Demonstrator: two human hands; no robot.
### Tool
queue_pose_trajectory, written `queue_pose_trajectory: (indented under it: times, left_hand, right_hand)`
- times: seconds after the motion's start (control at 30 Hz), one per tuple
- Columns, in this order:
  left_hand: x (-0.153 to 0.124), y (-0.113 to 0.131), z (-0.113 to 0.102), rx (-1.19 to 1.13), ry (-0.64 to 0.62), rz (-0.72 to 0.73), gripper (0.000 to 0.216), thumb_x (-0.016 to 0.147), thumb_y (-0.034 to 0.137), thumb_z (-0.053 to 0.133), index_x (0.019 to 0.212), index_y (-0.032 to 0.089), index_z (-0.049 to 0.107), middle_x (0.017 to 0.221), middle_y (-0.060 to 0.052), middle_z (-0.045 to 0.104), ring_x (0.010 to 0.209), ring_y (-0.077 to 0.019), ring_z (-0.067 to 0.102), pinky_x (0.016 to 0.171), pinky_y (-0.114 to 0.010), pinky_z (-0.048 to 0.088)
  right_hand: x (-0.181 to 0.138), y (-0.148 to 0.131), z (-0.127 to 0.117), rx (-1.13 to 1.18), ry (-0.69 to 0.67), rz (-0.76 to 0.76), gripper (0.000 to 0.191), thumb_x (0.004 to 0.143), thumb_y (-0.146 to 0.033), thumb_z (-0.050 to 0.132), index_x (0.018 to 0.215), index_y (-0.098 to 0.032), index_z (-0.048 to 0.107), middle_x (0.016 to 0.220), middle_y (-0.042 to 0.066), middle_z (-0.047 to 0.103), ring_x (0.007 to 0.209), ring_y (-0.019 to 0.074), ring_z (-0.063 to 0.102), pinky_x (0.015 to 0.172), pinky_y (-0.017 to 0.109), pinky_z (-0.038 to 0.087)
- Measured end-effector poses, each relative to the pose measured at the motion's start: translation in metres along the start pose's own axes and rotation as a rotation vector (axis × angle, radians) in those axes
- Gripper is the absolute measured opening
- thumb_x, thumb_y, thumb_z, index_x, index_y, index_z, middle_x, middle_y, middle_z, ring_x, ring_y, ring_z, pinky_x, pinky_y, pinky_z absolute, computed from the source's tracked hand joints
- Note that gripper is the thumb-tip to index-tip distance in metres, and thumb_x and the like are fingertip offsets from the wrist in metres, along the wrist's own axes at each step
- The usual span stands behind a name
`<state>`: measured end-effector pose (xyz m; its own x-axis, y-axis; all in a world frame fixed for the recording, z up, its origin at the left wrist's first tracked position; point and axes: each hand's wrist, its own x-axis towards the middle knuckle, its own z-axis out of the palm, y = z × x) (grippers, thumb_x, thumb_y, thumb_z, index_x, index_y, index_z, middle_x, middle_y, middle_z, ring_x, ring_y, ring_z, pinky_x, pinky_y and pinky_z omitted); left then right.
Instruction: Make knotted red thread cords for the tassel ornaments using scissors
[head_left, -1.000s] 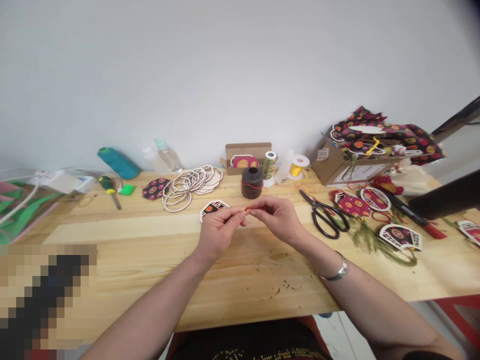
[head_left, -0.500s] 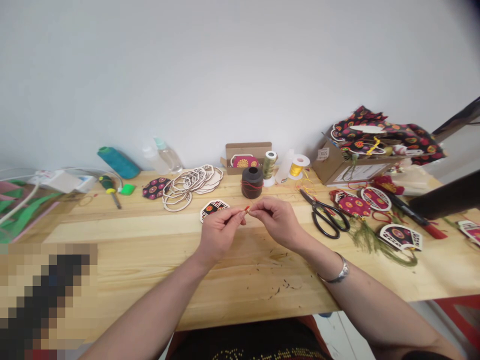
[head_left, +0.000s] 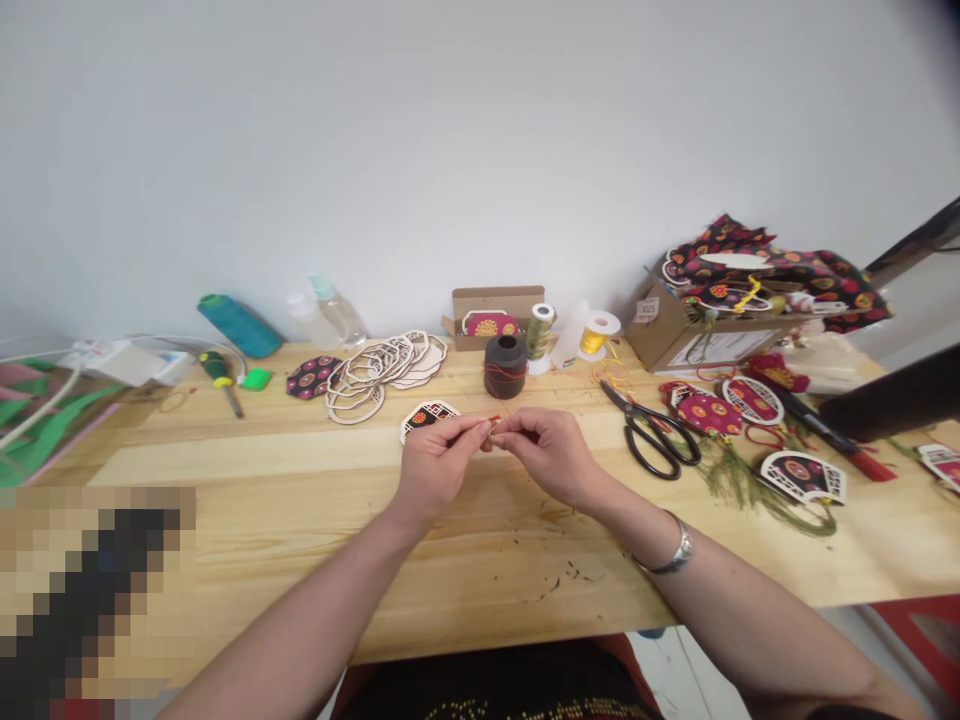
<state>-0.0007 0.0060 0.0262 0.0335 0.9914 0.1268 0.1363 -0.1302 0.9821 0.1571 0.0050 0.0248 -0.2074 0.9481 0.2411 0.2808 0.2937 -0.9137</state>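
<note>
My left hand (head_left: 439,462) and my right hand (head_left: 546,450) meet fingertip to fingertip above the wooden table (head_left: 300,520). Both pinch a thin red thread (head_left: 493,423) between thumb and forefinger. Just behind my left hand lies a fan-shaped ornament with dark patterned cloth (head_left: 426,415). A dark spool wound with red thread (head_left: 504,366) stands a little farther back. A silver bracelet (head_left: 670,555) sits on my right wrist.
Black scissors (head_left: 649,434) lie to the right, beside more cloth ornaments (head_left: 801,473) and green tassel thread. A cardboard box with patterned fabric (head_left: 720,300) stands at the back right. Wooden fan frames (head_left: 379,368), thread cones, a screwdriver (head_left: 220,375) and bottles line the back.
My right hand has dropped slightly and drawn closer to my left. The pinch on the red thread stays as it was.
</note>
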Motion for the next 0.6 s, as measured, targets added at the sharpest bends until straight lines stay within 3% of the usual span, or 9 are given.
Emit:
queue_pose_trajectory:
  times: [0.17, 0.33, 0.43, 0.6]
  left_hand:
    - [0.0025, -0.0017, -0.001, -0.107, -0.003, -0.066, 0.01, 0.073, 0.023, 0.07, 0.067, 0.017, 0.075, 0.057, 0.0, 0.065, 0.062, -0.0131, 0.061, 0.069, -0.026, 0.052]
    - [0.0027, -0.0088, -0.0003, -0.274, -0.032, -0.213, 0.016, 0.072, 0.029, 0.072, 0.065, 0.015, 0.073, 0.054, 0.002, 0.058, 0.045, -0.0061, 0.041, 0.041, -0.02, 0.032]
    - [0.0021, -0.0077, 0.0012, -0.349, -0.026, -0.299, 0.016, 0.068, 0.031, 0.076, 0.07, 0.015, 0.075, 0.054, 0.003, 0.056, 0.042, -0.0048, 0.034, 0.035, -0.02, 0.021]
    - [-0.0002, -0.0009, 0.0026, -0.385, 0.005, -0.424, 0.023, 0.062, 0.033, 0.08, 0.074, 0.015, 0.075, 0.054, 0.004, 0.054, 0.041, -0.0045, 0.029, 0.032, -0.018, 0.013]
  right_hand:
    - [0.0006, -0.001, 0.0009, -0.025, 0.0, 0.029, 0.017, 0.083, -0.013, 0.062, 0.075, -0.018, 0.076, 0.068, -0.001, 0.073, 0.057, 0.0103, 0.058, 0.056, 0.021, 0.042]
    - [0.0002, -0.0018, 0.0012, -0.066, 0.0, -0.008, 0.015, 0.084, -0.014, 0.063, 0.075, -0.017, 0.075, 0.068, 0.0, 0.072, 0.057, 0.0103, 0.057, 0.056, 0.021, 0.042]
    - [-0.0003, -0.0025, 0.001, -0.087, 0.007, -0.044, 0.016, 0.084, -0.013, 0.062, 0.074, -0.016, 0.074, 0.067, 0.0, 0.071, 0.056, 0.01, 0.056, 0.055, 0.02, 0.041]
    - [-0.0018, 0.0, 0.002, -0.134, 0.032, -0.112, 0.016, 0.083, -0.01, 0.063, 0.072, -0.016, 0.073, 0.066, 0.0, 0.07, 0.056, 0.0092, 0.057, 0.056, 0.019, 0.041]
